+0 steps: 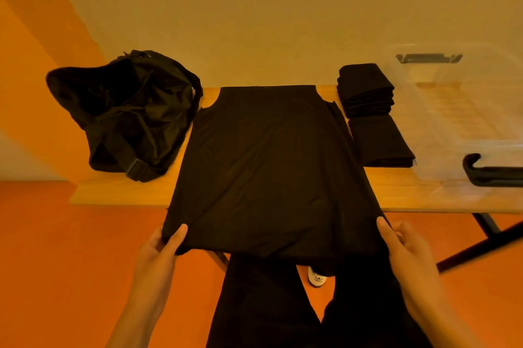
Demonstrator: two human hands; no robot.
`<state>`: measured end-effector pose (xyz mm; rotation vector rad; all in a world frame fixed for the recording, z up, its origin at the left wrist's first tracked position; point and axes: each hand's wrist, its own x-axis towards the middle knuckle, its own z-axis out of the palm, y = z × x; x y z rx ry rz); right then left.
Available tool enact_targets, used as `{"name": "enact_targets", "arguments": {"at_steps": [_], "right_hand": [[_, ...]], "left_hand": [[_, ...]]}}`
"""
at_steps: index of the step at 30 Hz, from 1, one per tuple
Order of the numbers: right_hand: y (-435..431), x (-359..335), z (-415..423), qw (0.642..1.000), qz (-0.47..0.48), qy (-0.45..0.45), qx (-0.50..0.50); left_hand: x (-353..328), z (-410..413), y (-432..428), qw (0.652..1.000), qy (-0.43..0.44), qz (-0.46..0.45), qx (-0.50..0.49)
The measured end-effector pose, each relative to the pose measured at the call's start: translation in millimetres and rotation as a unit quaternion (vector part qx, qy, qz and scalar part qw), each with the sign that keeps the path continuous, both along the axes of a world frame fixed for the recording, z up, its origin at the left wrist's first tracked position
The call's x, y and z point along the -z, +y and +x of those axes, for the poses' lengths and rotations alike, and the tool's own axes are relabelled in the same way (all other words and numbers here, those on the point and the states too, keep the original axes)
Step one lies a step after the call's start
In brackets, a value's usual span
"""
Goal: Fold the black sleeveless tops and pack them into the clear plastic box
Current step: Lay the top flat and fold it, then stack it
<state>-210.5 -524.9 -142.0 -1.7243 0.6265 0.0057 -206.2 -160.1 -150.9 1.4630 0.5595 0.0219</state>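
Your left hand (158,245) pinches the near-left corner of the top (266,166), thumb lying on the cloth and fingers curled under it. Your right hand (404,248) grips the near-right corner the same way, thumb on top. The top lies spread flat across the middle of the table (119,192), its shoulder end at the far edge and its hem drawn just past the near edge, where you hold it. A long crease runs down its right side. To the left of the top sits a slumped black bag (133,115), its strap trailing toward the near edge. To the right, a stack (365,90) of folded tops stands at the far side, with a single folded top (379,141) just near of it. The clear box (458,121) stands at the right end of the table, beside both; whether it touches them you cannot tell.
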Motion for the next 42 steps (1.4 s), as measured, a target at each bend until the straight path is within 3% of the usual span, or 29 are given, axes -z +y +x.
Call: {"name": "enact_targets", "arguments": {"at_steps": [6,8,12,15,21,26,30,37,40,42], "right_hand": [[1,-1,-1,0.999,0.020,0.029,0.005],[-2,-3,-4,0.998,-0.007,0.053,-0.034],[-11,-5,-12,0.996,-0.024,0.061,-0.054],[-16,4,-14,0.995,-0.080,0.040,-0.044],[-11,17,-14,1.000,0.011,-0.009,0.006],[-18,5,-22,0.992,0.069,-0.110,-0.003],[-23,-6,-29,0.980,0.161,-0.104,-0.061],[-35,-14,-49,0.988,0.038,-0.057,-0.140],[-40,-21,-52,0.976,0.043,-0.041,-0.211],[-43,-21,-52,0.960,0.008,-0.061,-0.273]], "left_hand": [[0,-12,16,0.996,0.027,0.080,0.020],[-3,-14,21,0.997,0.036,0.060,0.029],[-6,-16,25,0.996,0.033,-0.062,0.052],[-2,-20,24,0.996,0.032,-0.053,0.071],[4,-30,18,0.994,-0.048,0.087,0.047],[-3,-40,26,0.993,-0.108,0.040,0.007],[2,-44,34,0.992,-0.115,0.007,0.043],[1,-57,51,0.987,-0.080,0.094,0.107],[2,-63,55,0.988,-0.060,0.053,0.134],[0,-64,54,0.981,-0.069,0.086,0.160]]}}
